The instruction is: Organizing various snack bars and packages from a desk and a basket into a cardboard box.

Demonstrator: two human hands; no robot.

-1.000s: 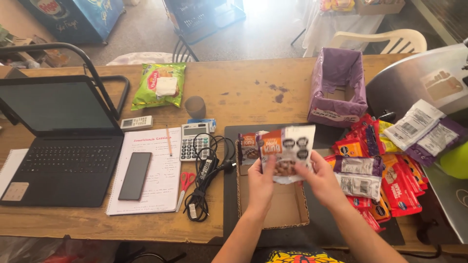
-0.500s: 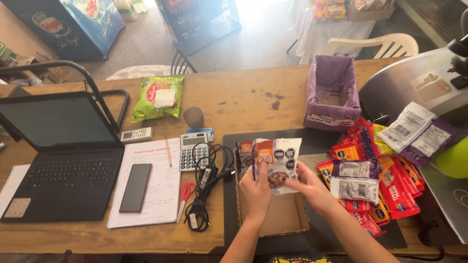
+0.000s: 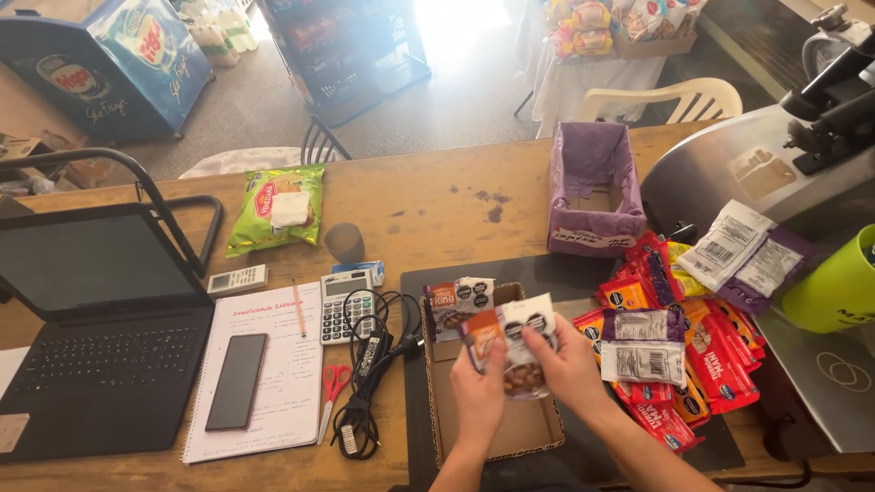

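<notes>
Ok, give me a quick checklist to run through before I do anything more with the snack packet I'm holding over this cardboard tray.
1. Packet held: ok. Left hand and right hand both pinch the snack packet.
2. Packet over the tray: ok. It hangs above the cardboard tray.
3. Space in tray: ok. One other packet leans at the far end; bare floor shows nearer.
4. Packet sealed: cannot tell.
5. Cables outside tray: ok, they lie left of it.
6. Supply at hand: ok. The pile of red and orange packets lies to the right.
</notes>
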